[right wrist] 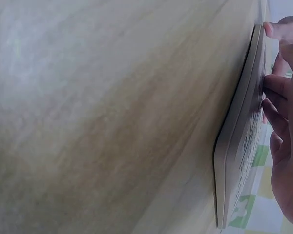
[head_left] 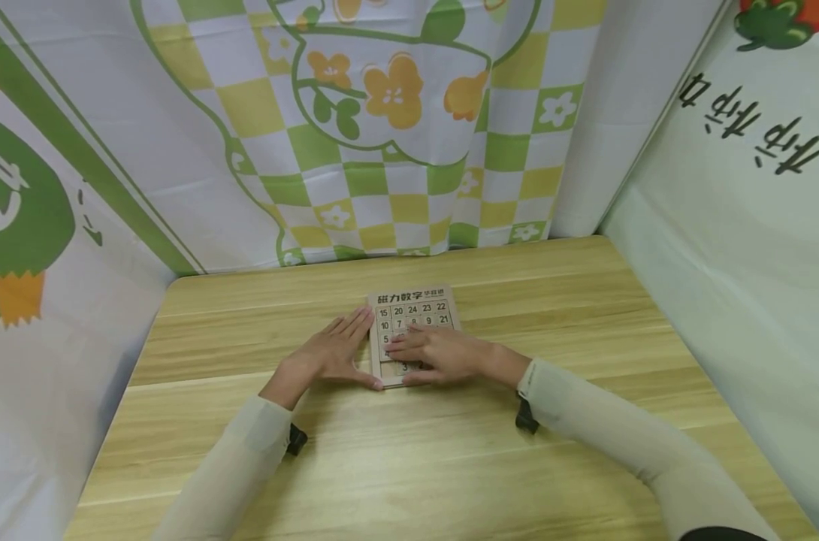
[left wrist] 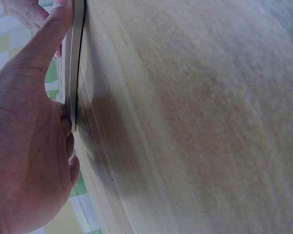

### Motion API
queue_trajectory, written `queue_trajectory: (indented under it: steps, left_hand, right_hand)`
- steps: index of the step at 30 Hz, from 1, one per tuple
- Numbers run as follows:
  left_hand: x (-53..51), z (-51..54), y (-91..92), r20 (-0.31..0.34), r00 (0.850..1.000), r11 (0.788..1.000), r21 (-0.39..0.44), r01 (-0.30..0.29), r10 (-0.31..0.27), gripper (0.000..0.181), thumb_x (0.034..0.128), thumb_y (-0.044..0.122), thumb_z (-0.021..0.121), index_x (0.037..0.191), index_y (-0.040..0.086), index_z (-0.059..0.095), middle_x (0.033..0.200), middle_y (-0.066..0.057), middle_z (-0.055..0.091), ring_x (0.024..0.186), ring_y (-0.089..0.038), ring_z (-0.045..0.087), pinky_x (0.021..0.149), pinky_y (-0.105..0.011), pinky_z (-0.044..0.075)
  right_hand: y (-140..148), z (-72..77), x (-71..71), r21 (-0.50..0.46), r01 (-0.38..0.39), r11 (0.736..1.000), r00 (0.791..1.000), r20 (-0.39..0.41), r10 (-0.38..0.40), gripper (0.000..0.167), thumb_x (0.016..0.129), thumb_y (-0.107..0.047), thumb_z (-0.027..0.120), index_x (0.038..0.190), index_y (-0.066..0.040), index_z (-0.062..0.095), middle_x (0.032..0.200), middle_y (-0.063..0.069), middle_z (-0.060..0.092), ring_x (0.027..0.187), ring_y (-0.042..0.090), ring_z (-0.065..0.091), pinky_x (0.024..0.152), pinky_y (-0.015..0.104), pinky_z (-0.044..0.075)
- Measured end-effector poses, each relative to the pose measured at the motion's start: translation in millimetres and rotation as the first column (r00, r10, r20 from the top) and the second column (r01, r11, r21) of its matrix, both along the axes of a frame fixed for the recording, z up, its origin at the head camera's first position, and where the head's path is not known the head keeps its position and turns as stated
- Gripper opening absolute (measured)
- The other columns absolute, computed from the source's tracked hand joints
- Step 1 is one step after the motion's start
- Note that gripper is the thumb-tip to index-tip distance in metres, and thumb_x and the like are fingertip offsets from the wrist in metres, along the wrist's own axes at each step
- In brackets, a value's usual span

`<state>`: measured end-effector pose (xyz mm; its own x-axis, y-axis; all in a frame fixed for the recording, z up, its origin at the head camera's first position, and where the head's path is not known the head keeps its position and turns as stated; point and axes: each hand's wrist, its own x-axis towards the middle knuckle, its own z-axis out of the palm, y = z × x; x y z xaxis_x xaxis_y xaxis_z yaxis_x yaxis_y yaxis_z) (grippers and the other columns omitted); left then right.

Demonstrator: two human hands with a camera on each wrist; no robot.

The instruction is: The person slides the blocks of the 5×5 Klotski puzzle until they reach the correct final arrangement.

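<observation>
A wooden sliding number puzzle (head_left: 376, 368) lies flat on the table, dark lettering along its far edge and numbered tiles in rows. My left hand (head_left: 331, 347) rests against its left side, fingers extended along the edge and thumb at the near-left corner. Over the tiles lies my right hand (head_left: 450, 355), its fingertips touching the left-hand columns and hiding several numbers. A bare gap shows in the near-left part of the frame. In the left wrist view, the thumb and fingers meet the puzzle's edge (left wrist: 73, 73). The right wrist view has the right fingertips on its top face.
The wood-grain table (head_left: 416, 466) reaches a patterned curtain (head_left: 396, 210) at the back. White printed cloth walls (head_left: 754, 248) stand at both sides. A dark wrist-camera piece (head_left: 527, 415) sits under the right sleeve, another (head_left: 296, 439) under the left.
</observation>
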<state>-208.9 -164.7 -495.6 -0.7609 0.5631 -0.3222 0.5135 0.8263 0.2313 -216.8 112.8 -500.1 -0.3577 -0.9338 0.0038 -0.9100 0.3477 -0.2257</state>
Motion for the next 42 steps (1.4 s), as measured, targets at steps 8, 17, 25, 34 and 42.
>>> queue_trajectory:
  steps: [8, 17, 25, 34, 42]
  left_hand:
    - [-1.3, -2.4, -1.4, 0.003, 1.0, 1.0, -0.006, 0.006, -0.006, 0.14, 0.0803, 0.086, 0.067, 0.169, 0.003, -0.002, 0.178, -0.014, -0.006, 0.165, -0.03, -0.001, 0.135, -0.048, 0.005]
    - [-2.3, -4.6, -2.3, 0.006, 1.0, 1.0, 0.01, 0.006, -0.006, 0.141, 0.0793, 0.089, 0.065, 0.169, 0.002, -0.002, 0.178, -0.015, -0.005, 0.165, -0.031, -0.001, 0.135, -0.049, 0.006]
    - [-2.2, -3.4, -1.1, 0.004, 1.0, 1.0, 0.01, 0.006, -0.006, 0.141, 0.0797, 0.088, 0.065, 0.169, 0.002, -0.001, 0.178, -0.016, -0.004, 0.165, -0.031, 0.0, 0.135, -0.049, 0.006]
    - [0.4, 1.0, 0.4, 0.002, 1.0, 1.0, 0.002, -0.003, 0.003, 0.138, 0.0813, 0.083, 0.07, 0.169, 0.003, -0.001, 0.178, -0.014, -0.004, 0.165, -0.029, -0.001, 0.135, -0.048, 0.005]
    - [0.1, 0.2, 0.9, -0.013, 1.0, 1.0, 0.003, 0.002, -0.002, 0.138, 0.0811, 0.083, 0.07, 0.169, 0.003, 0.0, 0.178, -0.014, -0.003, 0.165, -0.029, 0.0, 0.135, -0.048, 0.006]
  right_hand:
    - [-1, -1.7, -0.7, 0.009, -0.006, 1.0, 1.0, -0.018, 0.006, 0.063, 0.11, -0.054, 0.049, 0.155, -0.01, 0.055, 0.162, 0.006, 0.05, 0.151, 0.026, 0.046, 0.131, 0.052, 0.025]
    - [-1, -0.9, 1.7, 0.002, -0.022, 1.0, 0.999, -0.025, 0.022, 0.061, 0.11, -0.05, 0.051, 0.153, -0.007, 0.056, 0.161, 0.009, 0.05, 0.151, 0.027, 0.046, 0.131, 0.052, 0.025]
    - [4, -0.2, 5.7, -0.031, -0.027, 0.999, 1.0, -0.009, 0.027, 0.064, 0.11, -0.047, 0.054, 0.155, -0.003, 0.051, 0.163, 0.014, 0.047, 0.153, 0.03, 0.043, 0.131, 0.053, 0.025]
    - [12, 1.0, 8.6, -0.063, -0.014, 0.998, 1.0, -0.023, 0.012, 0.065, 0.109, -0.046, 0.057, 0.155, 0.0, 0.051, 0.162, 0.016, 0.049, 0.151, 0.032, 0.045, 0.128, 0.055, 0.03]
    - [21, 4.6, 11.3, -0.078, -0.007, 0.997, 1.0, -0.019, 0.006, 0.068, 0.108, -0.048, 0.057, 0.155, 0.001, 0.05, 0.161, 0.018, 0.05, 0.15, 0.035, 0.046, 0.127, 0.056, 0.032]
